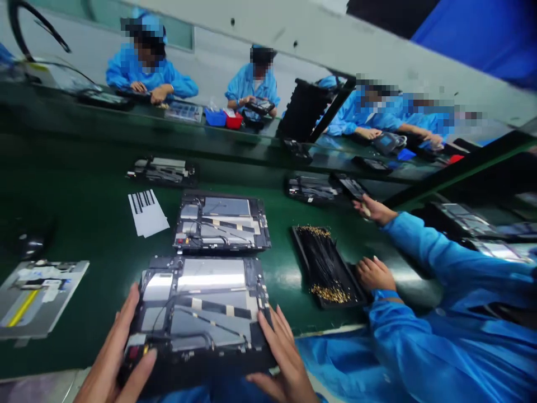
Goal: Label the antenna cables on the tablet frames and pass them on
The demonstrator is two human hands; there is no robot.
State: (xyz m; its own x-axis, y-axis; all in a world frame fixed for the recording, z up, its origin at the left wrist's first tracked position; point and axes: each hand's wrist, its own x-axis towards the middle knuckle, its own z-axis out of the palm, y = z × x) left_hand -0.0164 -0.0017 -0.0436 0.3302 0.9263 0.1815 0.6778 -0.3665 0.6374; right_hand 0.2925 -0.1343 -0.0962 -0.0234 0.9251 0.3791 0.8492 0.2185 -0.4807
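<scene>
An opened tablet [210, 319] lies in front of me, its silver battery panels, black cables and tape strips exposed. My left hand [121, 352] grips its left edge, with the thumb over the near left corner. Along the right edge, my right hand [281, 352] presses its fingers against the frame, the thumb lower down. The tablet's near side reaches the bench's front edge. Just behind stands a second opened tablet [222, 224] of the same kind, close to the far edge of the first.
A black tray of thin cables with gold ends [323, 263] lies to the right, beside a co-worker's hand [375, 274]. That person's other hand [375, 210] holds a dark part. White label sheets [149, 215] and a silver panel [42, 302] lie left. Several people sit opposite.
</scene>
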